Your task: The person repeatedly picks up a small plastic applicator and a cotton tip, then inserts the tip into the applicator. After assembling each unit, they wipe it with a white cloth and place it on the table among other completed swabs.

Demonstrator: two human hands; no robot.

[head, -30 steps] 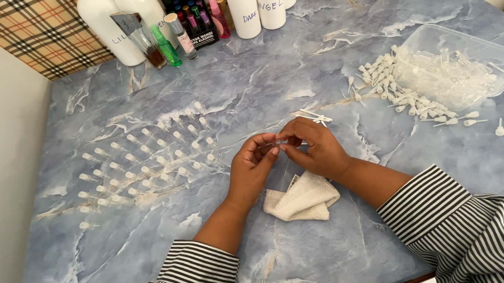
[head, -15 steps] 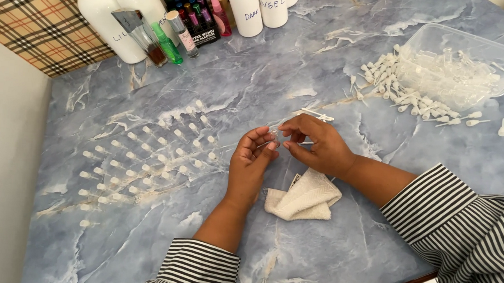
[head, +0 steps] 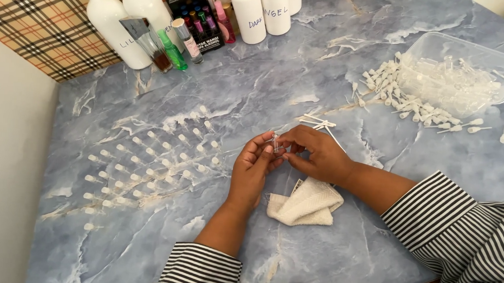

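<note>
My left hand (head: 252, 169) and my right hand (head: 314, 156) meet over the middle of the blue marbled table (head: 326, 64), fingertips pinched together on a tiny clear vial (head: 276, 143). Both hands hold it; the right thumb and forefinger grip its top end. Just below my wrists lies a folded cream cloth (head: 306, 202). To the left of my left hand stand rows of small clear vials with white caps (head: 152, 158), upright on the table.
A clear plastic tub (head: 502, 58) of small vials sits at the far right, with a heap of loose white spray caps (head: 401, 92) beside it. White bottles (head: 249, 10) and small coloured bottles (head: 176, 46) line the back edge. A few thin white tubes (head: 317, 122) lie beyond my hands.
My hands stay pinched together on the vial; the fingers have shifted only slightly. Nothing else on the table has moved.
</note>
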